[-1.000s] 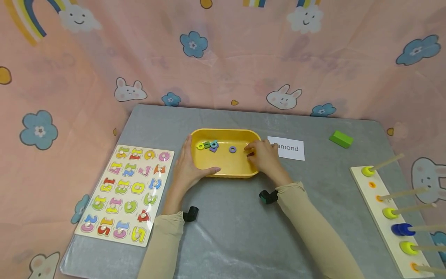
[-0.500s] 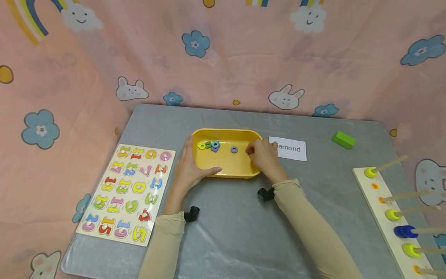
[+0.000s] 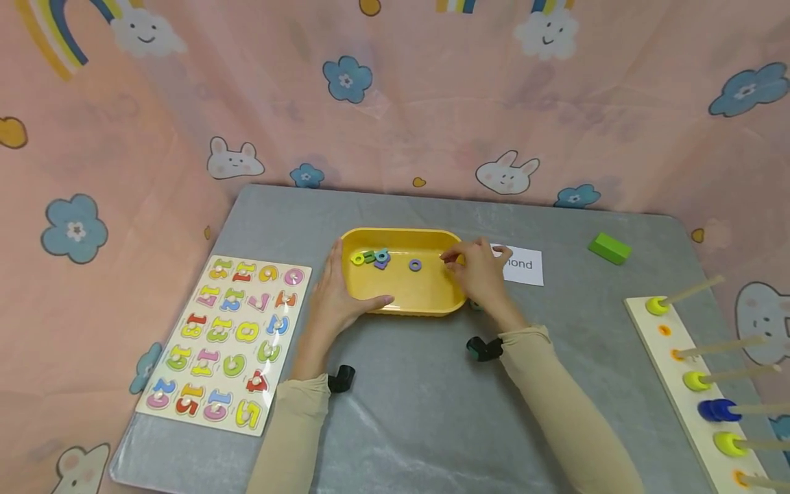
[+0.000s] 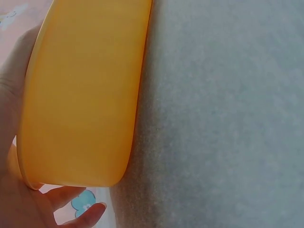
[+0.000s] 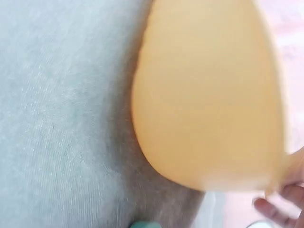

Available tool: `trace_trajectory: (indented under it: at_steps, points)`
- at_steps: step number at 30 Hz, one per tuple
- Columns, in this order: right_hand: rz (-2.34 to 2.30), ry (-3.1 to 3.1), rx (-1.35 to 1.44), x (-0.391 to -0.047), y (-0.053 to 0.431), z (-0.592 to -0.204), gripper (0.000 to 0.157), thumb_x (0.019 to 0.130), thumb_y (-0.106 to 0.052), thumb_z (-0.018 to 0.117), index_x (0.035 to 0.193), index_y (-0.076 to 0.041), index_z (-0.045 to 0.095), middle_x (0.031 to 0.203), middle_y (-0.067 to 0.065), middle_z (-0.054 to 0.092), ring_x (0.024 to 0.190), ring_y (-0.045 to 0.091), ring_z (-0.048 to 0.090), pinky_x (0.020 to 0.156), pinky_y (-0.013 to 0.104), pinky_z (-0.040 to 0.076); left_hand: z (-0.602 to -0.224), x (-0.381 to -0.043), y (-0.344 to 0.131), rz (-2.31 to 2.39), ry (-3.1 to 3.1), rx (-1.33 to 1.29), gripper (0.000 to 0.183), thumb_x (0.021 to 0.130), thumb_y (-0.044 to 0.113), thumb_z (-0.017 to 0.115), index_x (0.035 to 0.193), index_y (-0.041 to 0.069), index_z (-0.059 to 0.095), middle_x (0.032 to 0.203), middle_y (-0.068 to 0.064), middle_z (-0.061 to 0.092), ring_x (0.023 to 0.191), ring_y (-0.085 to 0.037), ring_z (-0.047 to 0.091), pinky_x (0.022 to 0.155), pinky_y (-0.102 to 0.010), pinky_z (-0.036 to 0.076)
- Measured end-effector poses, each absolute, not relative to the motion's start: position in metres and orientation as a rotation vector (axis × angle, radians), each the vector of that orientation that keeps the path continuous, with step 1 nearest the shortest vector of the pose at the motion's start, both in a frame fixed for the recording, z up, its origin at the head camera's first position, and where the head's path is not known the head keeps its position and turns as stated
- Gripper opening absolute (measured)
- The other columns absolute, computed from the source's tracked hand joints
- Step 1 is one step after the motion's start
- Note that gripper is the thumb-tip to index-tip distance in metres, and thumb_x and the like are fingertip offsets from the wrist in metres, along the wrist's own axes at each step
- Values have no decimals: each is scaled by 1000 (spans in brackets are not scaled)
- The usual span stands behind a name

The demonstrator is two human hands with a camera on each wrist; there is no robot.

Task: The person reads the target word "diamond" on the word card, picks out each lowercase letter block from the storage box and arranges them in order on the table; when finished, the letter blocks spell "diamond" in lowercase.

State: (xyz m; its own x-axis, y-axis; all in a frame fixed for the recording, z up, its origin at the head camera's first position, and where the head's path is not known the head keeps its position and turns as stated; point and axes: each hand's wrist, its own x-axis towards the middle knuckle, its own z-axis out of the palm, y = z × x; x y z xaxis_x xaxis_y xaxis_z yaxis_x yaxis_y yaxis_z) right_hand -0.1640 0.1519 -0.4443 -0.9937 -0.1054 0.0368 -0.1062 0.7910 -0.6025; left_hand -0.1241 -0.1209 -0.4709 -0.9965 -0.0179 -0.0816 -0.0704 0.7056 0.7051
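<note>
A yellow tray (image 3: 395, 291) sits on the grey table, with small coloured pieces (image 3: 376, 258) clustered at its left end. Apart from them lies a purple-grey ring (image 3: 415, 265). My left hand (image 3: 338, 295) grips the tray's left end, thumb over the near rim and fingers around the outside. In the left wrist view the tray's wall (image 4: 83, 104) fills much of the picture. My right hand (image 3: 484, 274) is at the right rim with bent fingertips over the tray's inside; whether they pinch anything is unclear. A teal piece (image 3: 475, 305) shows on the table, partly hidden by that hand.
A number puzzle board (image 3: 225, 343) lies left of the tray. Behind my right hand is a partly covered word card (image 3: 524, 266). A green block (image 3: 609, 248) lies at the back right, and a pegged board (image 3: 673, 370) with rings stands at the right edge.
My right hand has shifted right, covering more of the card and uncovering the teal piece. The left hand and the pieces in the tray look the same.
</note>
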Motion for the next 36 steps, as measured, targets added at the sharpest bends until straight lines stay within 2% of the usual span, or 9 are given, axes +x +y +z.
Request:
trace_trajectory:
  at_steps: [2, 4, 9, 13, 19, 23, 27, 30, 36]
  points:
    - [1105, -2892, 169, -163, 160, -444, 11, 100, -9, 73, 108, -4, 79, 104, 16, 78, 115, 37, 56, 113, 71, 11, -470, -124, -121, 1182, 2834, -72, 147, 66, 67, 93, 172, 26, 0, 181, 1, 8, 160, -38, 29, 127, -68, 26]
    - [1255, -2807, 189, -159, 171, -445, 14, 101, -10, 72, 111, -2, 77, 105, 18, 77, 113, 35, 59, 114, 65, 20, -469, -124, -121, 1183, 2830, -67, 147, 66, 66, 93, 172, 26, 0, 181, 1, 7, 161, -37, 28, 127, -68, 26]
    - [1553, -2649, 278, -146, 199, -443, 17, 101, -14, 74, 112, 0, 73, 110, 17, 76, 103, 16, 65, 95, 34, 50, -469, -124, -122, 1179, 2830, -67, 146, 67, 65, 94, 172, 25, 0, 181, 2, 8, 161, -36, 28, 127, -68, 25]
    - [1665, -2563, 291, -134, 215, -441, 16, 98, -11, 77, 107, 1, 72, 105, 7, 77, 96, 3, 66, 83, 15, 52, -469, -124, -124, 1185, 2828, -72, 146, 67, 65, 93, 172, 26, -1, 181, 2, 8, 161, -36, 28, 126, -68, 26]
    - [1788, -2488, 264, -118, 228, -436, 15, 96, -3, 77, 104, 6, 69, 98, -14, 73, 94, 4, 69, 84, 13, 55, -470, -123, -126, 1208, 2825, -79, 146, 67, 64, 94, 172, 25, 1, 181, 0, 9, 161, -35, 28, 126, -68, 26]
    - [1765, -2491, 251, -112, 234, -438, 13, 94, 3, 77, 102, 9, 68, 97, -2, 72, 90, 4, 67, 80, 11, 54, -469, -123, -125, 1212, 2829, -77, 146, 67, 64, 94, 172, 24, 2, 181, -1, 10, 160, -36, 28, 126, -67, 27]
    - [1572, -2622, 276, -108, 240, -448, 22, 98, 0, 72, 120, 2, 74, 102, 13, 72, 87, 5, 60, 76, 10, 49, -469, -123, -124, 1199, 2836, -66, 146, 66, 65, 94, 172, 23, 2, 181, -2, 10, 161, -36, 28, 125, -68, 27]
    - [1432, -2722, 256, -106, 243, -459, 25, 102, -4, 68, 126, -4, 76, 105, 16, 73, 89, 5, 56, 77, 10, 45, -469, -124, -123, 1187, 2841, -58, 147, 66, 65, 93, 172, 22, 2, 181, -3, 10, 161, -36, 27, 125, -69, 27]
    - [1379, -2785, 94, -103, 242, -476, 13, 95, -7, 79, 108, -3, 80, 96, 15, 79, 77, 1, 63, 69, 13, 48, -469, -124, -121, 1194, 2834, -53, 147, 66, 65, 94, 172, 22, 2, 181, -2, 10, 161, -36, 27, 125, -68, 27]
